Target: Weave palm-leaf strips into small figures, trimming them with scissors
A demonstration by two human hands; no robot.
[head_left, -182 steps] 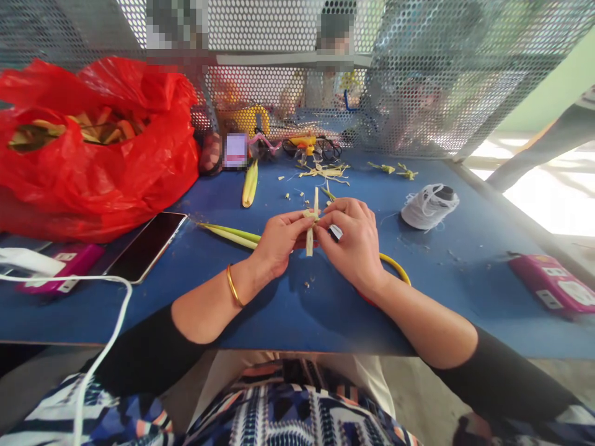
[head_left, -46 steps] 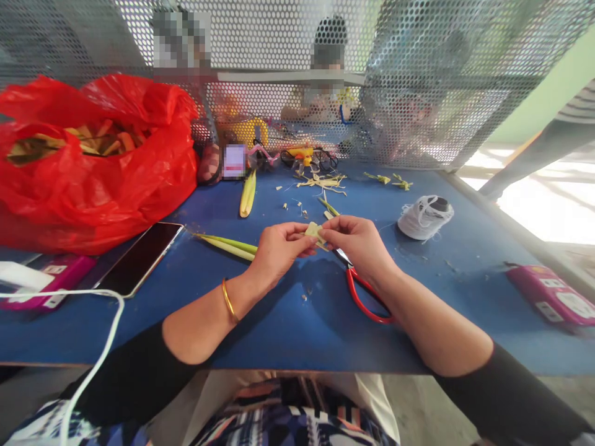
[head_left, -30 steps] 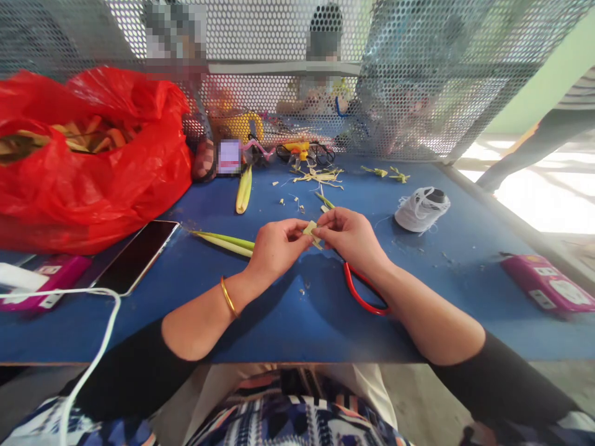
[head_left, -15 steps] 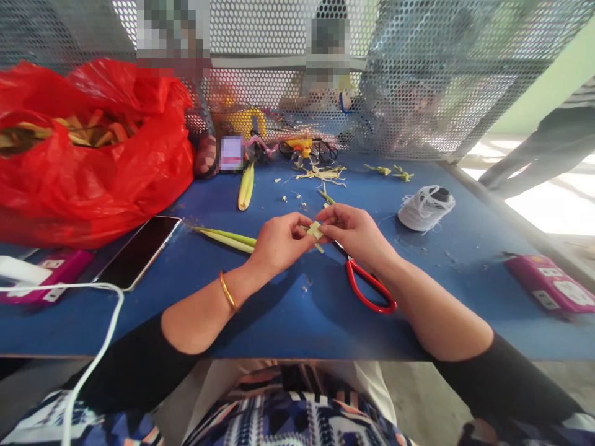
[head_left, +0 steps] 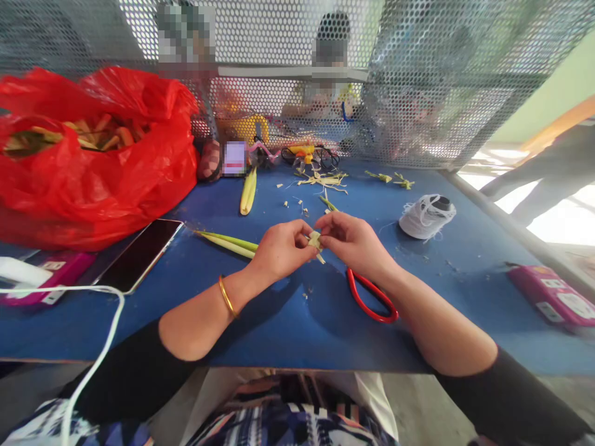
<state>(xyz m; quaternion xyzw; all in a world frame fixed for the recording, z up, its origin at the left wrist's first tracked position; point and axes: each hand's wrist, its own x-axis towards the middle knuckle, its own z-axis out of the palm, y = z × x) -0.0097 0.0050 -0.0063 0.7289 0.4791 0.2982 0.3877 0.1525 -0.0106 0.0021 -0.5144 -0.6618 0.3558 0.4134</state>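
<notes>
Between my two hands is a small folded piece of pale green-yellow leaf strip [head_left: 315,240], with a short end hanging below it. My left hand [head_left: 280,249] pinches its left side between thumb and fingers. At its right side, the thumb and fingers of my right hand [head_left: 354,244] are closed on it too. Scissors with red handles [head_left: 387,319] lie under my right wrist, their blades mostly hidden. A long green leaf husk [head_left: 227,243] reaches under my left hand. Another pale husk [head_left: 248,192] lies farther back. Beyond my right hand stands a white thread spool [head_left: 421,217].
A red plastic bag [head_left: 162,179] full of husks fills the left, beside a phone [head_left: 139,257] and white cable [head_left: 105,347]. Loose strips [head_left: 325,180] and small knotted pieces [head_left: 403,181] lie at the back, before a perforated metal screen [head_left: 279,43]. A magenta pack [head_left: 553,291] sits right.
The view has shifted slightly, so the table sits lower in it. My hands still hold the leaf piece, turned a little. My right hand now covers more of the scissors.
</notes>
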